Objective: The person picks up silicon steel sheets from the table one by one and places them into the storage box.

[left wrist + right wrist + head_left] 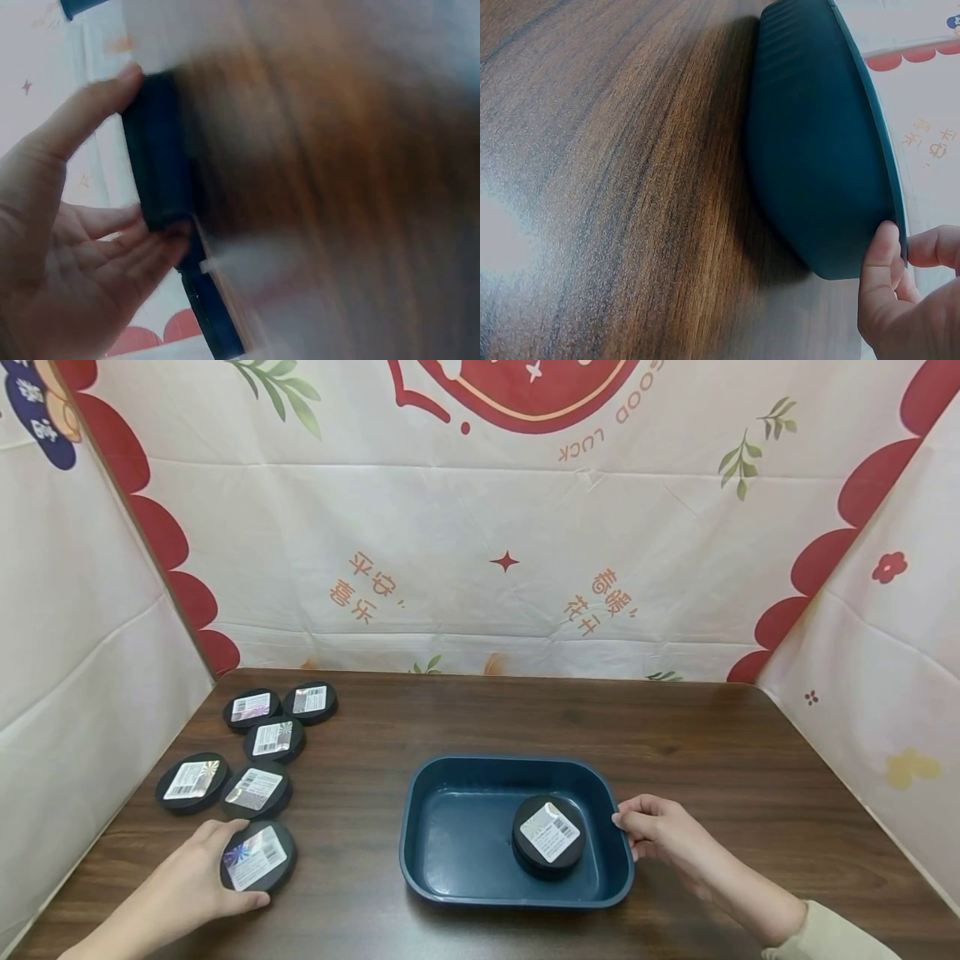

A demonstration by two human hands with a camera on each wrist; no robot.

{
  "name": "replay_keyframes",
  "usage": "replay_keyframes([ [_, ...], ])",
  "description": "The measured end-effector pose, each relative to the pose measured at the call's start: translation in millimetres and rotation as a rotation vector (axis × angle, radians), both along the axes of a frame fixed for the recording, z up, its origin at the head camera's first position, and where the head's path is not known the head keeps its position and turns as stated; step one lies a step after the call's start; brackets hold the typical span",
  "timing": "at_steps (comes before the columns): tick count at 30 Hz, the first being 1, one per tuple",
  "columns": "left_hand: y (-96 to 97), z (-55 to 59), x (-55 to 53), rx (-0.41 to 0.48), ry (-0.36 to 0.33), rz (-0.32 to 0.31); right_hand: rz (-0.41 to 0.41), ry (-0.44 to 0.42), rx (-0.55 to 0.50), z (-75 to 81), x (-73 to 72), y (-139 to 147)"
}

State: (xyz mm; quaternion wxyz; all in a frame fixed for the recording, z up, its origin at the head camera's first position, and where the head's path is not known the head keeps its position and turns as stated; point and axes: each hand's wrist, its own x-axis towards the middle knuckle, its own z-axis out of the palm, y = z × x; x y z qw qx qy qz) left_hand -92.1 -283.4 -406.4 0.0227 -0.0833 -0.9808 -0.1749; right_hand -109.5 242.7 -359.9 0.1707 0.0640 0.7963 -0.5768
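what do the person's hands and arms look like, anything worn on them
The left hand and right hand are bare, with no gloves, rings or markings to be seen. A pale cream sleeve ends partway up the right forearm; no sleeve shows on the left arm within the head view.

A dark brown wood-grain table (697,735) carried a blue rectangular tray (457,852), which stood near the middle. Well apart from it, on the table's left side, five white-labelled black discs (274,739) lay flat in a loose cluster, some of them touching or nearly so. A sixth disc (277,864) was just beside the cluster; whether it touched the wood was hard to tell.
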Motion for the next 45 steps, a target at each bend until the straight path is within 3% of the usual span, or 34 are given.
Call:
replay_keyframes([
  [7, 8.5, 3.8, -0.2, 0.029, 0.052, -0.025, -0.001, -0.004, -0.001, 0.1, 0.7, 0],
  [14, 14.0, 6.8, 0.0, 0.022, 0.049, -0.035, 0.003, -0.001, 0.000, -0.3, 1.2, 0],
  [19, 18.7, 8.6, 1.4, 0.055, 0.149, -0.080, 0.003, -0.003, -0.003, -0.6, 1.2, 0],
  [24, 24.1, 13.6, 1.3, 0.093, 0.200, -0.107, 0.002, -0.007, 0.003, -0.8, 1.4, 0],
  [28, 28.7, 19.2, -0.6, 0.114, 0.204, -0.118, 0.001, -0.008, 0.004, -1.2, 1.2, 0],
  [33, 35.6, 28.3, -4.0, 0.119, 0.153, -0.104, 0.004, -0.007, 0.005, -0.9, 0.6, 0],
  [45, 51.7, 38.2, -13.5, 0.150, 0.155, -0.109, 0.007, -0.007, 0.012, 0.3, -1.3, 0],
])
